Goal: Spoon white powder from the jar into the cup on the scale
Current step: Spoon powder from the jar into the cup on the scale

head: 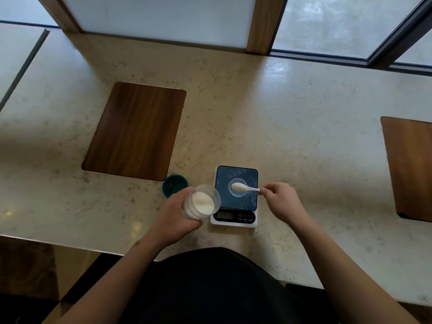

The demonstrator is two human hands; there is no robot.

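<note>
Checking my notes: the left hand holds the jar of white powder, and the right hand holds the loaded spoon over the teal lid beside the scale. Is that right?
Not quite. In the head view the right hand holds the loaded spoon over the clear cup on the scale, not over the teal lid. The left hand does hold the jar of white powder.

Both bare forearms are reaching forward; the left hand [174, 216] is curling in a wrapping grip, while the right hand [279, 201] is pinching with thumb and fingertips.
</note>
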